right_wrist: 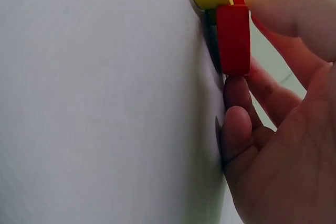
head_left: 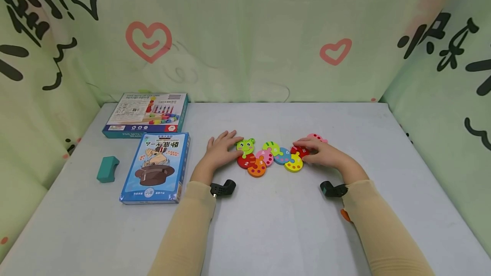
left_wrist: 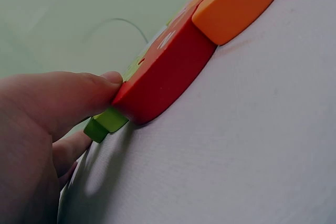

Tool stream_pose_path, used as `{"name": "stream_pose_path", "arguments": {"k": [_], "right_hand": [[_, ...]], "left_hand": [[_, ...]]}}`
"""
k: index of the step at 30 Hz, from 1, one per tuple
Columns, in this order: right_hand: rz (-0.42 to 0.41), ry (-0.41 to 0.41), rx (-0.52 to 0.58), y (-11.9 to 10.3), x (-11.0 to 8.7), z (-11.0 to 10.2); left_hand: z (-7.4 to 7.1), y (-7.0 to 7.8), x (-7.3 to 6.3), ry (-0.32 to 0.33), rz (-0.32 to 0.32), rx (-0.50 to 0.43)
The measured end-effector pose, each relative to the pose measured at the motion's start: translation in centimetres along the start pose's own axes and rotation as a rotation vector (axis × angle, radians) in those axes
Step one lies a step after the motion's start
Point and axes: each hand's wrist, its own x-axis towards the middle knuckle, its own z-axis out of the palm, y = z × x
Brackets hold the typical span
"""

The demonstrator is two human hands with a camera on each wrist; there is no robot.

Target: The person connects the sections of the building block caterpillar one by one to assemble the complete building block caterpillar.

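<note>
A row of interlocking caterpillar puzzle pieces lies on the table in the head view. At its left end is a smiling green head piece [head_left: 246, 147], which my left hand [head_left: 218, 153] holds between thumb and index finger. A red piece [left_wrist: 168, 69] and an orange piece [left_wrist: 241, 6] adjoin it. Pink, light green, blue and yellow [head_left: 293, 163] pieces continue rightward. At the right end, my right hand [head_left: 326, 155] pinches a red piece [right_wrist: 234, 40] by its edges, partly covering it. Behind those fingers a pink spotted piece [head_left: 316, 137] peeks out.
Left of the hands lies a blue box [head_left: 157, 178] with a hat picture. Another flat box [head_left: 147, 114] sits behind it, and a teal block [head_left: 108, 169] rests further left. Green printed curtains [head_left: 245, 54] hang along the table's back and sides.
</note>
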Motion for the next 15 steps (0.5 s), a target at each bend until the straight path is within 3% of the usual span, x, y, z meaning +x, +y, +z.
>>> {"name": "stream_pose_path", "arguments": {"k": [9, 15], "right_hand": [[-0.024, 0.006, 0.010, 0.42, -0.09, 0.04], [0.004, 0.022, -0.007, 0.11, -0.42, -0.42]], "left_hand": [[-0.08, 0.10, -0.04, -0.005, 0.001, 0.000], [-0.03, 0.09, -0.02, -0.008, -0.002, 0.003]]}}
